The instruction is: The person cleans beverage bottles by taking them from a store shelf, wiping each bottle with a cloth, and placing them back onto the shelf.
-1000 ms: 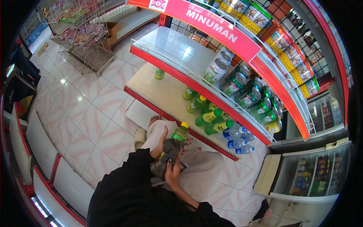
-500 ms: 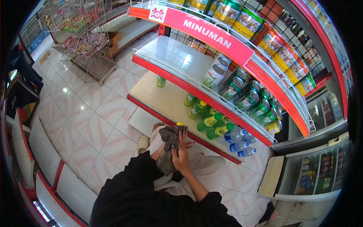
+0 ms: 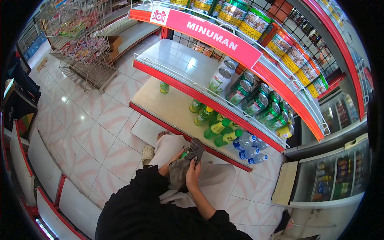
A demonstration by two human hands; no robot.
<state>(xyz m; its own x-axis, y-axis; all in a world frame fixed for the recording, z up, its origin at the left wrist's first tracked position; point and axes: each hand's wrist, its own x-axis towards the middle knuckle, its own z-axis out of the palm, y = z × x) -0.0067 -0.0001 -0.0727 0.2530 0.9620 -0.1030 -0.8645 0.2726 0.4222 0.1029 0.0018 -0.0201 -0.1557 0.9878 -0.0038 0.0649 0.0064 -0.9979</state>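
Bottle (image 3: 184,155): left hand (image 3: 174,159) grips its side, right hand (image 3: 193,175), fingers upward, grips crumpled grey cloth (image 3: 179,173) around it; bottle mostly covered, small green part visible.

the word "minuman" runs in white capitals across a pink sign (image 3: 218,36) fixed to the orange-edged front of an upper shelf (image 3: 294,100), next to a white square (image 3: 159,16) bearing a pink emblem; print on the tins with yellow labels (image 3: 254,25) above is too small to make out with certainty, as are the markings on the green cans (image 3: 258,104), the yellow labels of green bottles (image 3: 217,128) and the blue labels of clear bottles (image 3: 249,153) on the shelves below
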